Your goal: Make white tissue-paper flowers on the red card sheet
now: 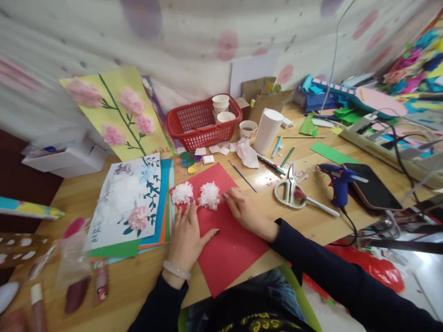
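A red sheet of paper point(231, 244) lies at a slant in front of me. Two white crumpled paper flowers, the left flower point(182, 192) and the right flower point(209, 195), sit side by side near its top. My left hand point(185, 237) rests on the sheet with fingers stretched and thumb apart, its fingertips at the lower edge of the left flower. Just right of the other flower is my right hand point(245, 212), its fingers curled into a pinch. Whatever is between those fingertips, if anything, is too small to make out.
Scissors point(290, 190), a blue glue gun point(337, 182) and a phone point(375, 186) lie to the right. Behind stand a red basket point(204, 133), a paper cup point(248, 129) and a white roll point(268, 131). Left are a flower picture point(131, 198) and coloured sheets point(166, 193).
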Available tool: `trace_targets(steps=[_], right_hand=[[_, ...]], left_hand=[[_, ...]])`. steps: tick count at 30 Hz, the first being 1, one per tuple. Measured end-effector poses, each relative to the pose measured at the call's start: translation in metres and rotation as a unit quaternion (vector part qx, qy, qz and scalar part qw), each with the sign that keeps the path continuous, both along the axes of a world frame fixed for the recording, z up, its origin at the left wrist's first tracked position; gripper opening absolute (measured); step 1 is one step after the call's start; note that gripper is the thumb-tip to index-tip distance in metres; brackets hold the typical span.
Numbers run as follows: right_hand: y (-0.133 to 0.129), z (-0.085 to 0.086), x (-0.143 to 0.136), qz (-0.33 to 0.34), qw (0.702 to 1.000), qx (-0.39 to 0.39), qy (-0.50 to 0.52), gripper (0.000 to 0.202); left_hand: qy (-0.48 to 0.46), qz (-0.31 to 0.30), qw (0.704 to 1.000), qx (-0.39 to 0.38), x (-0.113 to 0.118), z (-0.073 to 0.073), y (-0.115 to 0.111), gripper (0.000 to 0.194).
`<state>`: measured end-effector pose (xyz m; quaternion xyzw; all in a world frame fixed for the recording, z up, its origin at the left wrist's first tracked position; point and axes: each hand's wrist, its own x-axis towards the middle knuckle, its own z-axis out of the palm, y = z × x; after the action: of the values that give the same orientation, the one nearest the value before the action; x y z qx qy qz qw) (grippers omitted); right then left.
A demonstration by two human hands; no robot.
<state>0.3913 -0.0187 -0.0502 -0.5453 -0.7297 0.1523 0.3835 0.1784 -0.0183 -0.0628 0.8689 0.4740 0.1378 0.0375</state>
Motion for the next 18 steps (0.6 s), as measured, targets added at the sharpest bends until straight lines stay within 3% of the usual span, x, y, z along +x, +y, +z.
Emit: trace_targets(steps=[3,11,18], right_hand=[[0.017,0.007,0.006,-0.073,0.988,-0.073,0.118,0.035],[0.049,0.008,0.009,-0.106,0.969,-0.134,0.180,0.060],[0.055,0.004,0.007,-0.161,0.932,-0.152,0.286,0.067]], left_hand=[[0.005,0.004,1.000,0.014,0.001,0.000,0.000,0.085],[0.008,0.015,1.000,0.003,0.003,0.000,0.000,0.083],[-0.005,0.021,1.000,0.000,0.005,0.000,-0.001,0.078]])
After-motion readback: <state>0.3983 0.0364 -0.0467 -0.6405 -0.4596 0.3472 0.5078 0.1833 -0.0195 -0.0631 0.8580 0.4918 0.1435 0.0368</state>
